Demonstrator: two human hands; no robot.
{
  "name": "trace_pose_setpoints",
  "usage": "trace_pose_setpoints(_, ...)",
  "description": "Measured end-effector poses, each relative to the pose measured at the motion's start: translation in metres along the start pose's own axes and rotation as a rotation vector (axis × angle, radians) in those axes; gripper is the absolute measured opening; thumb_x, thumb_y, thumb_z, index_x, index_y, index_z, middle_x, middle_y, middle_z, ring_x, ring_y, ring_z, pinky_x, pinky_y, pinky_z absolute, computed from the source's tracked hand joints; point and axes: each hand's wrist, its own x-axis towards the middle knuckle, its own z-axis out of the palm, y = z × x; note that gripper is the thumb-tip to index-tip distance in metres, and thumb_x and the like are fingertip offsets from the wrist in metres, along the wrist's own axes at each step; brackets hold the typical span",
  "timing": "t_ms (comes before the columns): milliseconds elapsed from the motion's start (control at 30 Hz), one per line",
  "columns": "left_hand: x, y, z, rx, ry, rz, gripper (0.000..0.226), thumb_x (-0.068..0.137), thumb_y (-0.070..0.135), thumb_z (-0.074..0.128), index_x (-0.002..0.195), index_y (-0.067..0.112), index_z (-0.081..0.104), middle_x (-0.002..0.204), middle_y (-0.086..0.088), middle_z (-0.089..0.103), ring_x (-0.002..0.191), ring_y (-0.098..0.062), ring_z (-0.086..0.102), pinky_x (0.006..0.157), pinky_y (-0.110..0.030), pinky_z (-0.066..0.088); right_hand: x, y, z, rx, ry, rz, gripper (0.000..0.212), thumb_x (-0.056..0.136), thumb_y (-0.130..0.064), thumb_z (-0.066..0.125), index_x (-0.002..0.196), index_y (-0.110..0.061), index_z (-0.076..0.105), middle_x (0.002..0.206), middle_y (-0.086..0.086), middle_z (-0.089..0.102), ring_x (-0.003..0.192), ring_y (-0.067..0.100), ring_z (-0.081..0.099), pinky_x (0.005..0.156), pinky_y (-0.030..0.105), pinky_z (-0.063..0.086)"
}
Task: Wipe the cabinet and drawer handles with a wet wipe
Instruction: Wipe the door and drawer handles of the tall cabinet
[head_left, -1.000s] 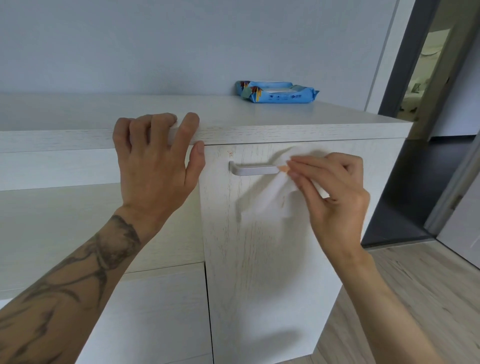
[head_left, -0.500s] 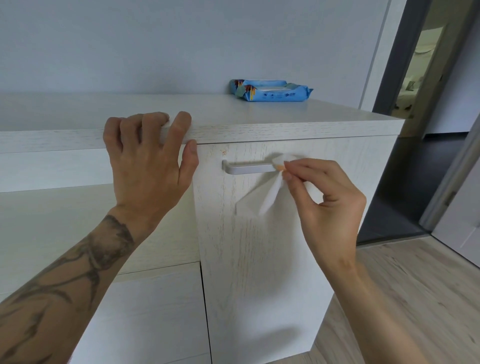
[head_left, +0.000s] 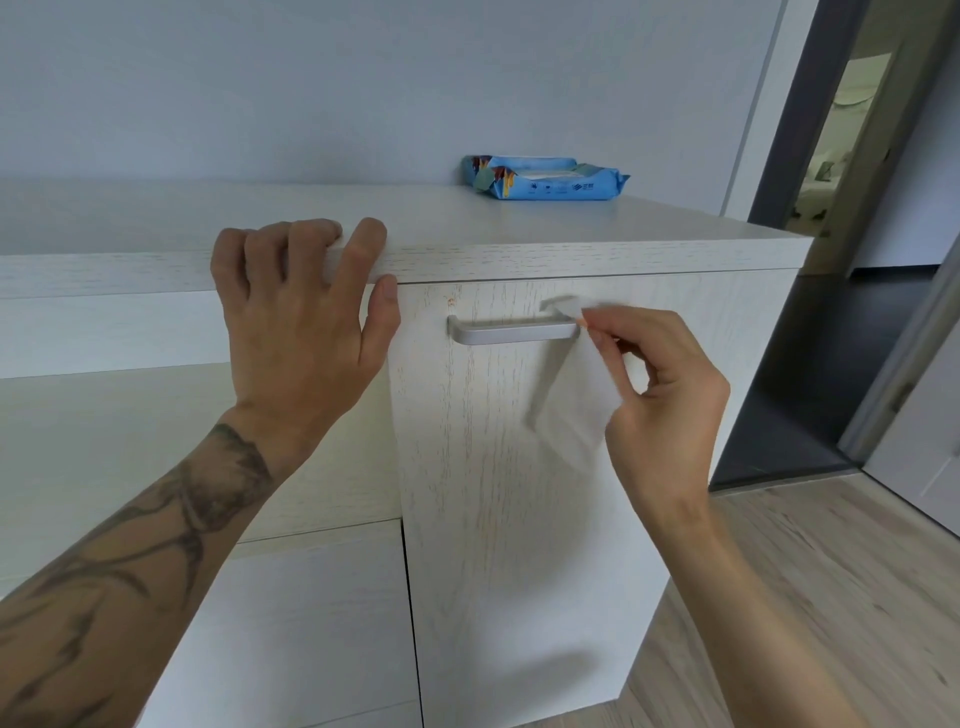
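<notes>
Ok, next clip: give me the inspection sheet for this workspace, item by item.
Surface: white cabinet top, bare apart from one pack.
Job's things: white wet wipe pressed to the right end of the silver handle on the cabinet door.
Clutter: blue wipes pack at the back of the top.
Grippers: left hand grips the top's front edge; right hand pinches the wipe.
Cables: nothing seen.
Surroundings: grey wall, wood floor, open doorway to the right.
</notes>
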Motion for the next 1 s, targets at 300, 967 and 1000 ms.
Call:
trace_pose_setpoints(300, -0.001, 0.000, 0.001, -0.005, -0.011, -0.002, 0.037, 0.111, 0.038, 0.040, 0.134, 0.013, 0.056, 0.115, -0.018, 0.060, 0.108, -0.034, 0.044, 0.102, -0.051, 0.030, 0.004, 0.001, -0.001, 0.001, -0.059, -0.062, 0.023, 0.099, 0.000, 0.070, 0.119, -0.010, 0.078, 0.119, 0.003, 0.074, 0.116, 0.006, 0.068, 0.101, 0.021, 0.053)
trace_pose_setpoints(967, 0.001, -0.002, 0.000, 0.005, -0.025, 0.012, 0.040, 0.111, 0.039, 0.037, 0.131, 0.014, 0.060, 0.112, -0.016, 0.062, 0.106, -0.031, 0.041, 0.100, -0.049, 0.029, 0.002, -0.021, 0.045, -0.116, -0.067, -0.466, 0.008, 0.096, -0.014, 0.080, 0.103, -0.015, 0.084, 0.101, -0.004, 0.077, 0.095, 0.016, 0.068, 0.098, 0.038, 0.038)
trace_pose_setpoints(1000, 0.001, -0.002, 0.000, 0.009, -0.027, 0.013, 0.040, 0.111, 0.039, 0.037, 0.131, 0.014, 0.059, 0.112, -0.016, 0.062, 0.106, -0.031, 0.041, 0.100, -0.049, 0.029, 0.001, -0.022, 0.046, -0.120, -0.058, -0.454, 0.008, 0.096, -0.014, 0.080, 0.103, -0.015, 0.084, 0.102, -0.004, 0.077, 0.096, 0.017, 0.068, 0.097, 0.038, 0.038)
